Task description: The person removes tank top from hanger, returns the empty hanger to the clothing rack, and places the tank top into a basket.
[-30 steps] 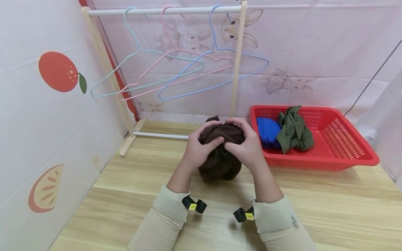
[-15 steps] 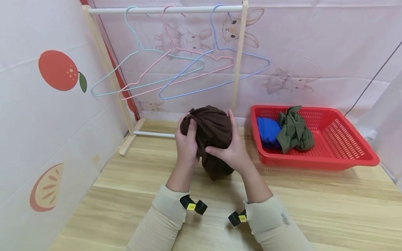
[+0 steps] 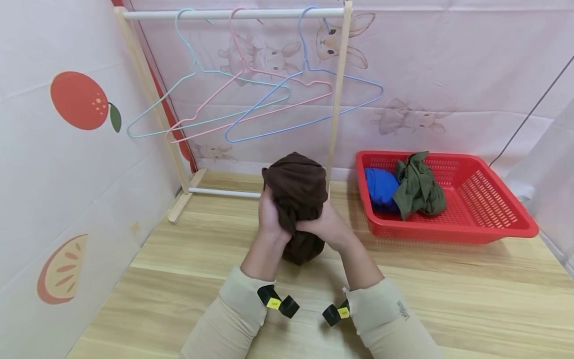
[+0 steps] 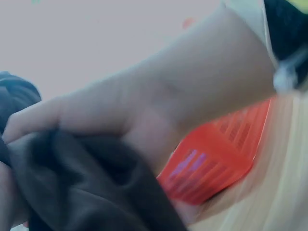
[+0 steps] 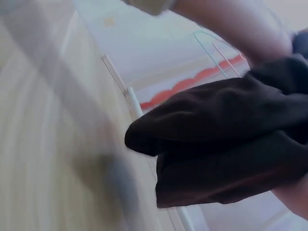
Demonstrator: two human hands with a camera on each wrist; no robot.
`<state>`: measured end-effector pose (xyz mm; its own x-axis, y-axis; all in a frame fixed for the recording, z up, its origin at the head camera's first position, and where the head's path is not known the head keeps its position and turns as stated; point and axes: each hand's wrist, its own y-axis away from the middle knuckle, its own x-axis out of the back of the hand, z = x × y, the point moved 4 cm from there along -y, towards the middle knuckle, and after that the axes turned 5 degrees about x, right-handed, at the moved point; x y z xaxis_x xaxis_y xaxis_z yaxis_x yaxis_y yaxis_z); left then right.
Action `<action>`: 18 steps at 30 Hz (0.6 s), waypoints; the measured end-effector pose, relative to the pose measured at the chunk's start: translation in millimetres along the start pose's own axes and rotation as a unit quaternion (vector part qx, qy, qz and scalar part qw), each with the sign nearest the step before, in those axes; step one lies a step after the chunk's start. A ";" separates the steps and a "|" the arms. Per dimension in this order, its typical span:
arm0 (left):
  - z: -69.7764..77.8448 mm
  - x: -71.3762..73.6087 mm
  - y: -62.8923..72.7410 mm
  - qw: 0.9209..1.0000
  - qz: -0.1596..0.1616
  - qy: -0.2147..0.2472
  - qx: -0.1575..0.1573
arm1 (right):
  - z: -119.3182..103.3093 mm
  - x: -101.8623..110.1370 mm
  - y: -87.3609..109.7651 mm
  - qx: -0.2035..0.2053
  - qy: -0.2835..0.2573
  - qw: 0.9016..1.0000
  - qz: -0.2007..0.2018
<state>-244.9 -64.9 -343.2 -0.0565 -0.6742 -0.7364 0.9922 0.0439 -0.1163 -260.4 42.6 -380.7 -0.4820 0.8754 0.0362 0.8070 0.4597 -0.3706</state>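
A bunched dark brown cloth (image 3: 298,182), perhaps a garment, is gripped between both hands above the table, in front of the rack. My left hand (image 3: 272,218) holds its left side, the fingers mostly hidden behind the fabric. From the right, my right hand (image 3: 329,225) grips the cloth, its thumb lying across the front fold. A loose part of the cloth hangs below the hands. Up close in the right wrist view, the hanging brown cloth (image 5: 216,139) shows its folds above the tabletop. The left wrist view is blurred, with the cloth (image 4: 91,183) at lower left.
A wooden rack (image 3: 338,99) with a white rail carries a green hanger (image 3: 152,110), a pink hanger (image 3: 211,99) and a blue hanger (image 3: 264,99). At right stands a red basket (image 3: 448,232) containing a blue cloth (image 3: 381,189) and a dark green cloth (image 3: 421,187).
The brown cloth has been lifted and turned in the hands, and moved slightly left. My hands have shifted from its top to its lower sides. Hangers and basket stay put.
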 end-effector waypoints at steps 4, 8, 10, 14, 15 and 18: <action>-4.1 0.4 0.9 1.000 0.012 -0.003 0.003 | -1.2 -8.9 2.1 -0.017 -0.009 0.998 0.058; -0.2 5.8 1.1 0.990 0.039 -0.116 -0.073 | -2.7 -13.6 4.4 -0.012 -0.013 0.993 0.121; 0.8 8.1 1.4 0.981 0.050 -0.166 -0.092 | -4.5 -12.8 5.8 -0.001 0.000 0.988 0.152; 1.3 10.2 0.2 0.970 0.046 -0.215 -0.101 | -8.5 -7.2 7.3 0.030 0.028 0.980 0.192; 2.0 10.1 0.3 0.968 0.040 -0.222 -0.107 | -9.4 -5.0 7.3 0.039 0.035 0.979 0.198; 6.5 8.3 2.4 0.956 0.020 -0.252 -0.152 | -12.2 1.5 6.8 0.069 0.069 0.971 0.217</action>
<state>-242.3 -75.2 -345.3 0.1166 -0.9336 -0.3387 0.9106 0.2367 -0.3389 -251.4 48.9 -371.9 -0.0494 0.9983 -0.0311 0.8661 0.0274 -0.4991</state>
